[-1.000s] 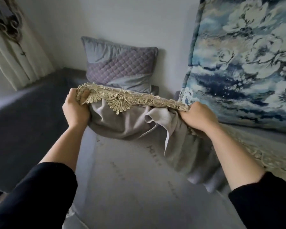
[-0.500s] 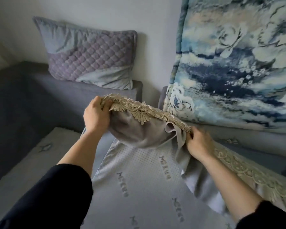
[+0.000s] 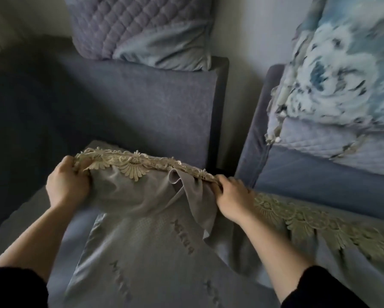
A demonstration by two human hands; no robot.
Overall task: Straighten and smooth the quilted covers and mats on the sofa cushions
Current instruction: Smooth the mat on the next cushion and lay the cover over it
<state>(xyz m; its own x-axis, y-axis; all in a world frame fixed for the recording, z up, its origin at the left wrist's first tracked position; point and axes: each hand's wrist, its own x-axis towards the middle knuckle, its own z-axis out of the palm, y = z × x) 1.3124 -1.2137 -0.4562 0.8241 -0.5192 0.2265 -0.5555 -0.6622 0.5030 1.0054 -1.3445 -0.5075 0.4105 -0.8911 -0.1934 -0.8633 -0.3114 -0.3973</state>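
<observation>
Our left hand [image 3: 67, 187] grips the grey cover [image 3: 142, 196] by its lace trim [image 3: 131, 165] at centre-left. Our right hand [image 3: 233, 196] pinches the same trim at centre-right, so the cover hangs bunched and sagging just above the lettered seat mat [image 3: 155, 252]. We judge this piece well short of done: it is lifted and folded on itself near the right hand, not yet laid flat or smoothed. The backrest [image 3: 142, 107] stands close behind the held edge and the second sofa section [image 3: 259, 121] crowds the right, so free room lies toward the lower left.
</observation>
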